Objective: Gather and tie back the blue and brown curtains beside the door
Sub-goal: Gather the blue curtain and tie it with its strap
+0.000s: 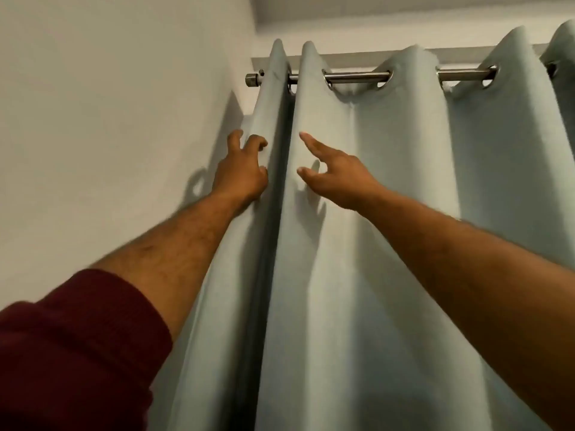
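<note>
A pale blue-grey curtain (389, 213) hangs in wide folds from a metal rod (354, 77) through eyelets. My left hand (241, 172) is raised against the curtain's leftmost fold, with its fingers curled on the cloth edge near the wall. My right hand (333, 175) reaches up in front of the second fold, fingers spread and thumb apart, holding nothing. No brown curtain and no tie-back are in view.
A plain white wall (109, 119) stands close on the left, right beside the rod's end cap (251, 79). The ceiling edge runs just above the rod. More curtain folds continue to the right out of frame.
</note>
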